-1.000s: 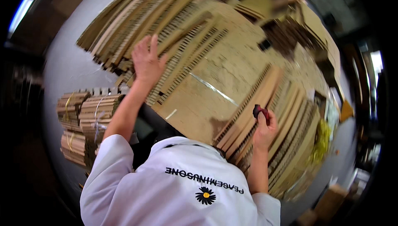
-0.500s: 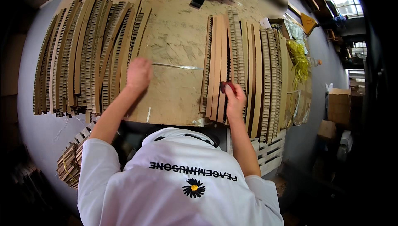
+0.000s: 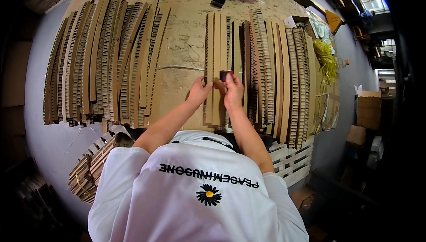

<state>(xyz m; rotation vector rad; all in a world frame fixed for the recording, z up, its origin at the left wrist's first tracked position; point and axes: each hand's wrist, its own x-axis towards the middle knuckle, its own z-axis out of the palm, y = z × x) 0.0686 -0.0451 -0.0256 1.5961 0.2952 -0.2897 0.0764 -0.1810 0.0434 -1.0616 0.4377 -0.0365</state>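
Long cardboard honeycomb strips (image 3: 217, 42) stand on edge near the middle of the table, a little apart from the row right of them. My left hand (image 3: 199, 92) is at the left side of this small group, its fingers closed on the edge of the leftmost strip (image 3: 209, 38). Pinched in my right hand (image 3: 234, 94) is a small dark red block (image 3: 225, 76) with a blackish end, held just over the strips. Its underside is hidden. More strips (image 3: 275, 73) stand in a row on the right, past my right hand.
A wide row of honeycomb strips (image 3: 95, 64) fills the table's left side. Farther back lies a small black box (image 3: 218, 1). Yellow-green twine (image 3: 326, 62) hangs at the right edge, near cardboard boxes (image 3: 369, 109). Bundled strips (image 3: 84, 175) sit low at the left.
My left hand has moved right from the left row to the middle strips. My right hand has shifted left with the red block. Several strips now stand farther left, apart from the right row.
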